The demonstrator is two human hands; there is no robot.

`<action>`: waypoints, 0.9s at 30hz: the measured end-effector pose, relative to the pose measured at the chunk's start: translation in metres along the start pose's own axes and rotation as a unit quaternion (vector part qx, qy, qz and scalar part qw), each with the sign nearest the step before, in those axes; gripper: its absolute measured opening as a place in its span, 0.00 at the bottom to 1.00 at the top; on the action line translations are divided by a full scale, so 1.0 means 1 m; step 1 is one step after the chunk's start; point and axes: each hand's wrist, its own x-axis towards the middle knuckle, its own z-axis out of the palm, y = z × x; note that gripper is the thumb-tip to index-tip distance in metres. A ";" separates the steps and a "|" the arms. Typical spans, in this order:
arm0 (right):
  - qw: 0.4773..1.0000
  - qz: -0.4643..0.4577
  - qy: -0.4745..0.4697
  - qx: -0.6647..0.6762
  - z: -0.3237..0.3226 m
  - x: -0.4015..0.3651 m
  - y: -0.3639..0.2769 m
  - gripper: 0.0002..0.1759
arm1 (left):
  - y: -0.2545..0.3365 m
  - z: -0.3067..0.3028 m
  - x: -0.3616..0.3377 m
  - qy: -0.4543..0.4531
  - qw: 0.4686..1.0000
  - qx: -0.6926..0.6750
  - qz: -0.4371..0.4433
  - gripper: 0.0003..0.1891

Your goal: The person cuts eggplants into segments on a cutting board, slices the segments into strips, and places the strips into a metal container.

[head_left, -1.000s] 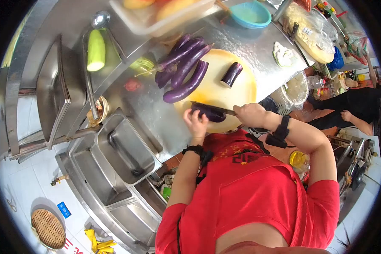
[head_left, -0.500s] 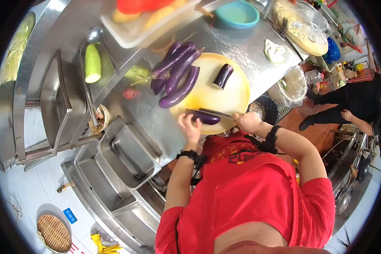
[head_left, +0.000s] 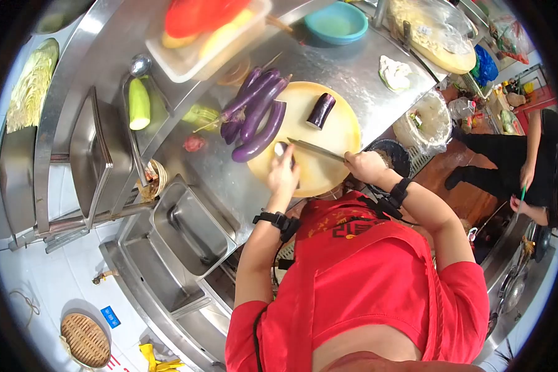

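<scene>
My right hand is closed round the handle of a knife, whose blade points left above the round yellowish cutting board. My left hand grips an eggplant piece over the board's left side. A pale cut face shows at its far end; the hand covers most of the rest. Another cut eggplant piece, dark purple, lies farther back on the board. Several whole eggplants are bunched at the board's left edge, partly resting on it.
A white tub and a turquoise bowl stand at the back of the steel counter. Steel pans sit lower left. A lined waste basket stands right of the counter. Far right, a co-worker holds a green-handled tool.
My left hand has turned the eggplant piece, so its pale end now faces away from me. The knife has moved off it, with the blade angled farther back.
</scene>
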 end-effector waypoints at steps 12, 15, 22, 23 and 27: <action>0.999 -0.046 -0.019 0.010 -0.003 -0.001 -0.012 0.12 | -0.038 0.047 -0.013 0.179 0.937 -0.292 -0.069 0.17; 0.999 -0.046 -0.017 0.011 -0.008 0.000 -0.011 0.12 | -0.039 0.043 -0.016 0.216 0.942 -0.256 -0.031 0.16; 0.998 -0.059 0.009 0.028 -0.029 0.000 -0.026 0.12 | -0.041 0.057 -0.015 0.228 0.916 -0.329 -0.018 0.16; 0.998 -0.060 -0.007 0.030 -0.031 0.000 -0.028 0.12 | -0.043 0.059 -0.014 0.227 0.916 -0.331 -0.020 0.16; 0.998 -0.046 -0.037 0.023 -0.037 0.001 -0.037 0.12 | -0.047 0.063 -0.013 0.246 0.929 -0.278 0.007 0.16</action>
